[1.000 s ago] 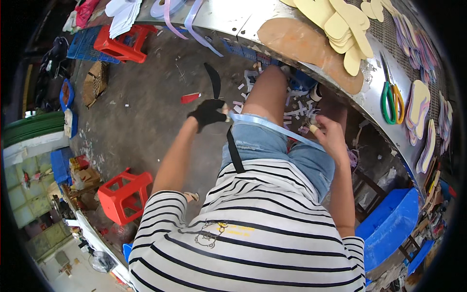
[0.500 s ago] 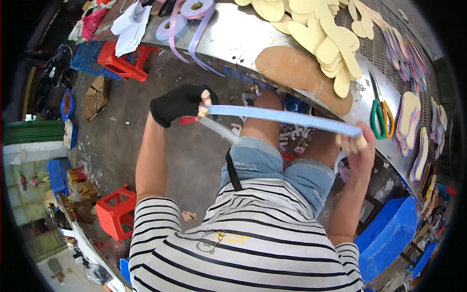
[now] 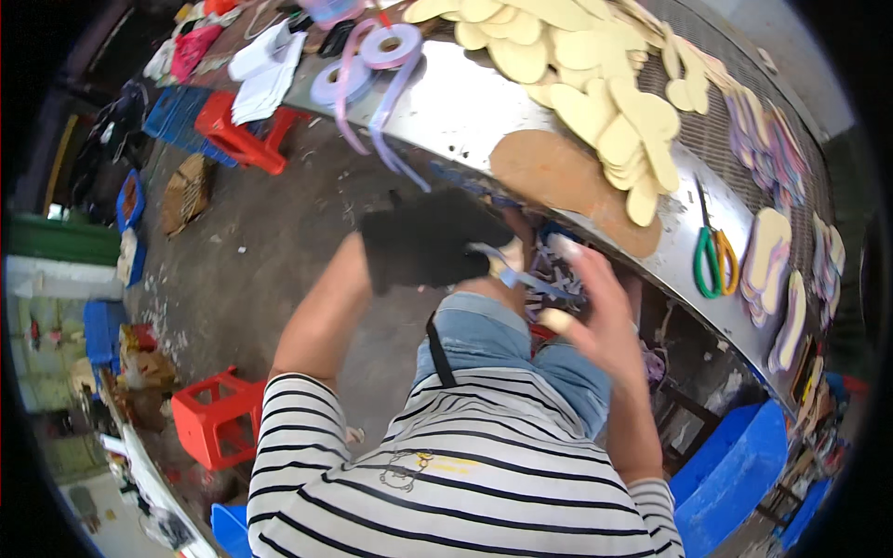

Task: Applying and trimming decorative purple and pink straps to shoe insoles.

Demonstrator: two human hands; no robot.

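My left hand (image 3: pixel 433 240) wears a black glove and is above my lap, blurred by motion. Its fingers close on a short piece of light blue strip (image 3: pixel 544 285), which dangles to the right. My right hand (image 3: pixel 605 312) is just to the right of the strip, holding nothing, with thumb and fingers apart; pale covers show on its fingertips. Beyond my hands, a brown oval pad (image 3: pixel 567 191) lies along the near edge of the metal table (image 3: pixel 446 107). Green-and-orange-handled scissors (image 3: pixel 714 260) lie on the table to the right.
Cream insole shapes (image 3: pixel 595 121) pile up at the far side of the table, with patterned ones (image 3: pixel 765 265) to the right. Ribbon rolls (image 3: pixel 391 46) sit at the table's left. Red stools (image 3: pixel 219 418) and a blue bin (image 3: pixel 730 479) stand on the floor.
My hands have come together from a wide spread. The strip, stretched between them before, now hangs from my left hand only; my right hand has let go and opened.
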